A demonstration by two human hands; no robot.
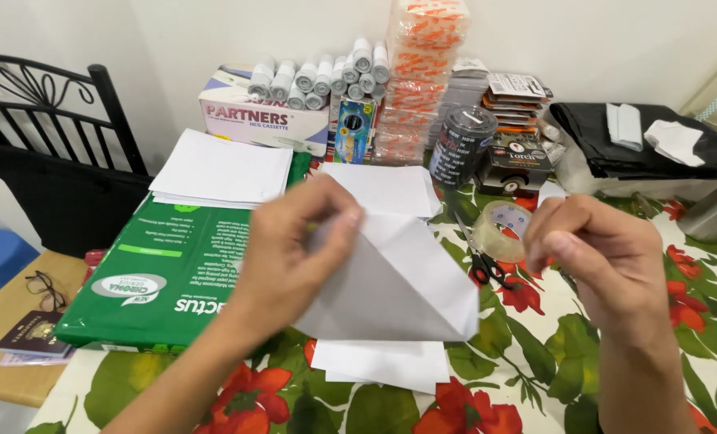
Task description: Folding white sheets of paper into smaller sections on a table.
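My left hand (294, 257) pinches the upper corner of a folded white sheet of paper (398, 281), held above the flowered tablecloth (535, 354). The sheet hangs as a triangle with its point to the lower right. My right hand (608, 261) hovers to the right of the sheet, fingers curled together, touching nothing that I can see. More white sheets (386, 362) lie flat under the folded one, and another sheet (390, 189) lies behind it.
A green paper ream pack (165, 273) with loose sheets (217, 169) on top lies at left. Scissors (483, 261) and a tape roll (503, 229) sit between my hands. Boxes, white rolls (318, 76), stacked packets and a black bag (632, 141) line the wall. A black chair (53, 161) stands far left.
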